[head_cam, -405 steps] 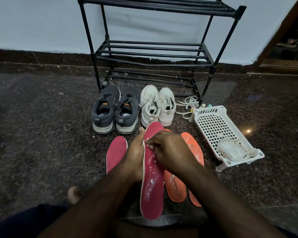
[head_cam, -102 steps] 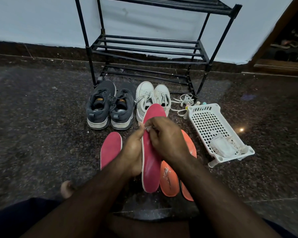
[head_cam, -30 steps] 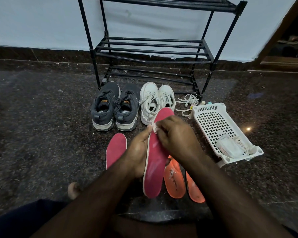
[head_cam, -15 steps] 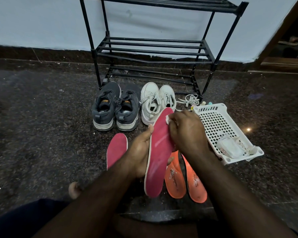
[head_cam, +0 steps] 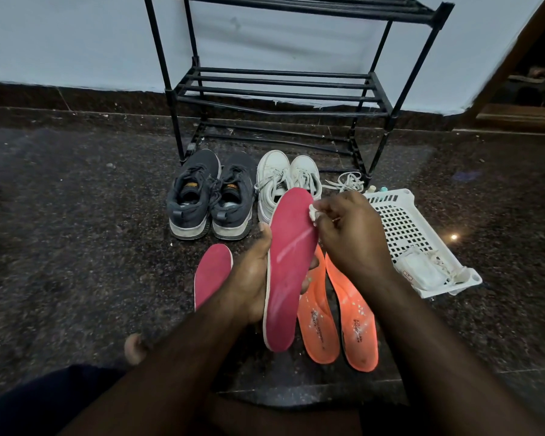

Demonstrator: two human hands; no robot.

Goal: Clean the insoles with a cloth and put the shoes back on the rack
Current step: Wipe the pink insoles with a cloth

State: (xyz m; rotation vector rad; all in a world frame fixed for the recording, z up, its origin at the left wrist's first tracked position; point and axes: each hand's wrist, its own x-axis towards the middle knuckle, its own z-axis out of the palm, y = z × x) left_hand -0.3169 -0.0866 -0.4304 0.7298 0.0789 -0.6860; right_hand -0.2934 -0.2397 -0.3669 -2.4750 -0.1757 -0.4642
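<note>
My left hand [head_cam: 249,275] grips a red insole [head_cam: 288,265] by its middle, toe end up, above the floor. My right hand [head_cam: 350,234] pinches a small white cloth [head_cam: 314,212] at the insole's upper right edge. A second red insole [head_cam: 211,273] lies on the floor to the left. Two orange insoles [head_cam: 337,319] lie side by side to the right, speckled with white bits. A dark grey pair of shoes [head_cam: 210,196] and a white pair of shoes [head_cam: 285,180] stand in front of the black rack [head_cam: 277,92], whose shelves hold nothing.
A white plastic basket [head_cam: 406,228] sits on the floor at the right with a small white pack in it. Loose white laces [head_cam: 346,180] lie by the rack's right leg. The floor is dark speckled stone. My bare foot [head_cam: 134,347] shows at lower left.
My right hand has slid with the cloth up the insole from the middle of its toe part to its upper right edge. The orange insoles have come more into view.
</note>
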